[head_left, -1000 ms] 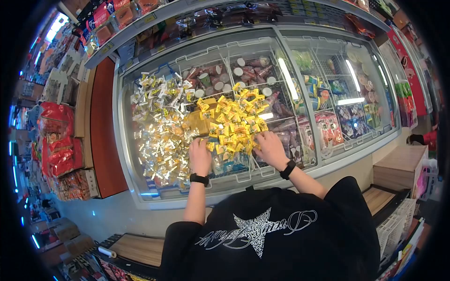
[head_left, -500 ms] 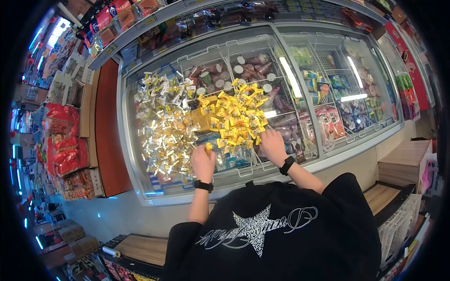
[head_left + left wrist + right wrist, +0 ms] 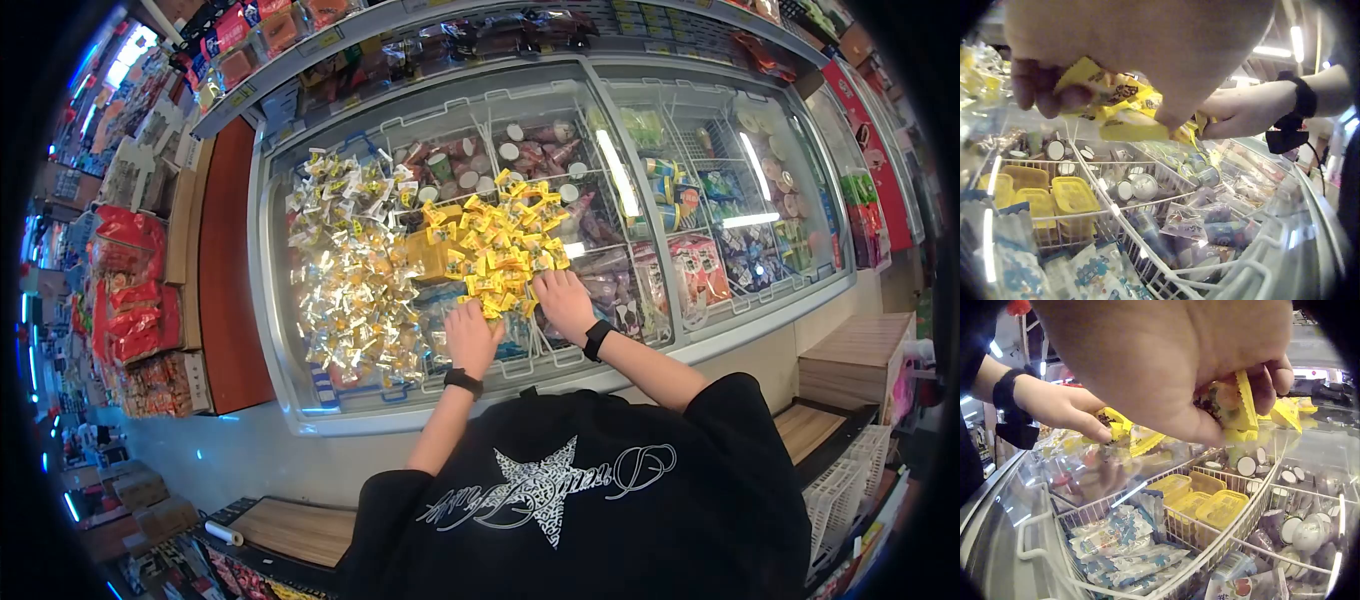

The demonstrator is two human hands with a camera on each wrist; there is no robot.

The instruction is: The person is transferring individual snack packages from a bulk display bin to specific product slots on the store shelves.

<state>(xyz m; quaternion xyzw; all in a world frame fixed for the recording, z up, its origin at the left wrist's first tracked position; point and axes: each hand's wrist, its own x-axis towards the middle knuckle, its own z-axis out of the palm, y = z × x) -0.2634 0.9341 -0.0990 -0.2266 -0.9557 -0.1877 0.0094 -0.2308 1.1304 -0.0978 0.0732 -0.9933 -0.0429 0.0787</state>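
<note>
A heap of small yellow-wrapped candies [image 3: 510, 240] lies on the glass lid of a chest freezer. At its near edge, my left hand [image 3: 473, 338] holds a few of them between curled fingers and thumb, as the left wrist view shows with a yellow candy wrapper [image 3: 1132, 128]. My right hand [image 3: 565, 305] is at the heap's near right side. In the right wrist view its thumb and fingers pinch a yellow-wrapped candy [image 3: 1225, 403] with a serrated edge. Left of the heap spreads a pile of clear- and white-wrapped candies [image 3: 355, 290].
Under the glass, wire baskets [image 3: 1235, 534] hold blue-white bags [image 3: 1122, 540], yellow tubs [image 3: 1222, 509] and cones. A brown block [image 3: 425, 257] sits between the two piles. The freezer's frame [image 3: 290, 400] borders the glass, and a stocked shelf [image 3: 430, 15] runs behind it.
My left hand first drew back from the heap with a candy, then moved right to the heap's near edge. My right hand has shifted slightly left. The two hands are closer together.
</note>
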